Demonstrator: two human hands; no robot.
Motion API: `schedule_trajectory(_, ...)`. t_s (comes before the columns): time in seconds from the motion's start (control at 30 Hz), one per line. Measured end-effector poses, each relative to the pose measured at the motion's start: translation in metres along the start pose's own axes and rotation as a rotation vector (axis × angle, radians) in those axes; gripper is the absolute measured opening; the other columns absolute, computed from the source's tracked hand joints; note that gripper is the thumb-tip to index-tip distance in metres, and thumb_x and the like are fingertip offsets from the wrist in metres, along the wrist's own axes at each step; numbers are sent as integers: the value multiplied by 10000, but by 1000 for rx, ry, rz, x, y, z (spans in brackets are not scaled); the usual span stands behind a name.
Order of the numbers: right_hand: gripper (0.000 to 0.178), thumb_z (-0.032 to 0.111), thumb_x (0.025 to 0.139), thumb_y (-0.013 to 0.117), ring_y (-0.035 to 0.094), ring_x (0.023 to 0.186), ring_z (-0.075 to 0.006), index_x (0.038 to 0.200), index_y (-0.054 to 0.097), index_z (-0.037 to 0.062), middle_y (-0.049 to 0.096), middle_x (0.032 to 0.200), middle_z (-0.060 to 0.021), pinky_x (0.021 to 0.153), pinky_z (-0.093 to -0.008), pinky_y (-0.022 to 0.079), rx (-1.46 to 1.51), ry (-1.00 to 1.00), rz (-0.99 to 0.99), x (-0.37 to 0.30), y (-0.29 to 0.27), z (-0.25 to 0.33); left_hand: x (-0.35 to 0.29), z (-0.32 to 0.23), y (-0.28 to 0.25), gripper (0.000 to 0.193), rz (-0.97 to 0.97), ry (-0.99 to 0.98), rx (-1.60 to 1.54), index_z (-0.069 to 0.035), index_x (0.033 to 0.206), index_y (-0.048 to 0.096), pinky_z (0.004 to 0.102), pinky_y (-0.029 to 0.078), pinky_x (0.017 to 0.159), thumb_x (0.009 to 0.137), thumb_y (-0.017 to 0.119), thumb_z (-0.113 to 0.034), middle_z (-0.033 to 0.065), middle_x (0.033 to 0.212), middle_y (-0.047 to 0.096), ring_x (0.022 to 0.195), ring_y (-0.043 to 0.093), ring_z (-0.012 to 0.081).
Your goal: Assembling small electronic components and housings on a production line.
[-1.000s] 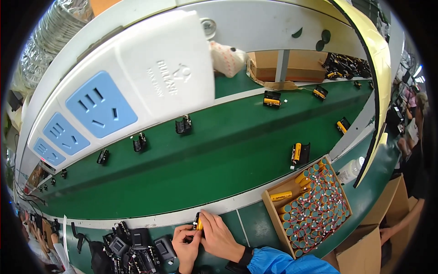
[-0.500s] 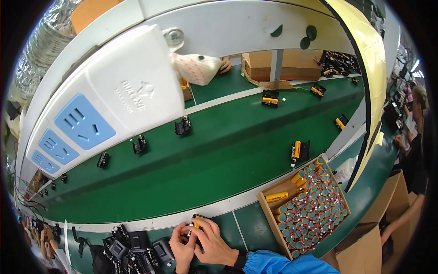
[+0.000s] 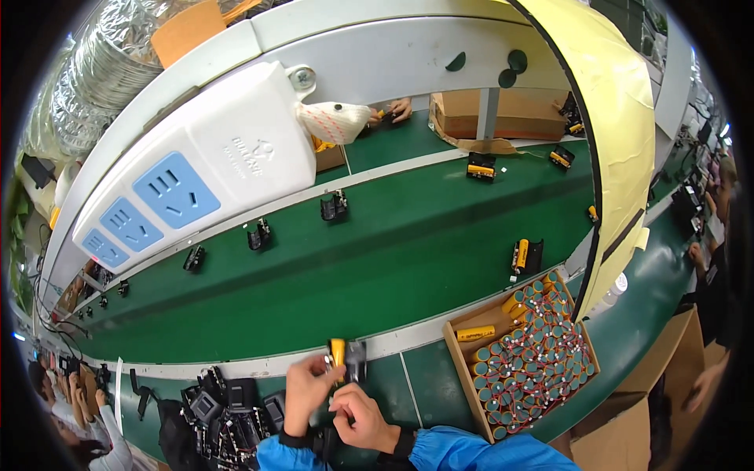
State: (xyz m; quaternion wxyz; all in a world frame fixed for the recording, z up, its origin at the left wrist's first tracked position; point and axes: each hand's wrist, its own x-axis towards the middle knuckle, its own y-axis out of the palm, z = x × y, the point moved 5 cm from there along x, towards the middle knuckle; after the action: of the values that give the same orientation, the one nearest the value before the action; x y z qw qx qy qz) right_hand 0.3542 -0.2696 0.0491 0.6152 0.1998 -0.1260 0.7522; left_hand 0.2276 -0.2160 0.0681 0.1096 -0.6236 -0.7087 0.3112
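Note:
My left hand (image 3: 305,388) grips an open black plastic casing (image 3: 356,363) by its near left side, over the pale belt edge. A yellow cylindrical battery cell (image 3: 337,351) lies in the casing's left half. Just below and right of it, my right hand (image 3: 365,418) is curled closed, apart from the casing; whatever its fingers may hold is hidden. A heap of black casings (image 3: 224,416) sits left of my hands. To the right is a cardboard box (image 3: 463,383) of yellow cells with red and black wires and white connectors.
Beyond my hands runs a green conveyor belt (image 3: 330,290) carrying several casings, some with yellow cells (image 3: 521,255). A white power strip (image 3: 228,157) hangs in front at upper left. A yellow-covered frame edge (image 3: 616,118) curves down the right. Other people's hands (image 3: 399,110) work across the belt and at both sides.
My hands have drawn apart; the right has moved off the casing and curled closed. The casing is tipped up and its black half now shows. The view has shifted slightly.

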Motion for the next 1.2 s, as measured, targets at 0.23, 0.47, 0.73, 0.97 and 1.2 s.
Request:
schedule_trajectory(0.23, 238, -115, 756, 534, 457, 558, -195, 956, 534, 15, 514, 945, -134, 544, -292, 429, 155, 385, -231, -5, 5, -40, 129, -1, 6, 196, -99, 177, -34, 56, 814, 669, 260, 425, 530, 805, 754, -121, 31, 672, 650, 608, 559, 59)
schedule_trajectory(0.47, 261, -15, 785, 582, 557, 939, -426, 1043, 548, 6, 542, 979, -214, 792, -457, 488, -220, 255, 85, -5, 18, -37, 151, -44, 1, 334, -404, 249, 616, 33, 907, 686, 430, 522, 695, 737, 783, -238, 175, 829, 690, 799, 669, 328)
schedule_trajectory(0.73, 239, 80, 824, 599, 593, 1046, -304, 1056, 588, 25, 574, 1157, -181, 798, -420, 502, -378, 269, 390, -25, 9, -57, -25, -188, 185, 159, 636, 1235, 601, 3, 947, 618, 425, 506, 803, 816, 576, -75, 185, 952, 641, 923, 627, 347)
schedule_trajectory(0.97, 243, 79, 831, 594, 589, 1055, -298, 1067, 592, 22, 583, 1154, -172, 819, -415, 497, -309, 249, 368, 38, 3, 4, 2, -168, 189, 149, 877, 928, 625, 5, 943, 600, 472, 512, 685, 828, 573, -87, 190, 916, 653, 802, 651, 383)
schedule_trajectory(1.2, 247, 77, 837, 588, 586, 1064, -293, 1077, 596, 20, 592, 1150, -164, 839, -409, 492, -269, 240, 284, -18, -4, -55, 12, -176, 184, 226, 925, 1092, 322, -17, 1019, 625, 434, 516, 738, 850, 637, -167, 161, 936, 665, 845, 645, 361)
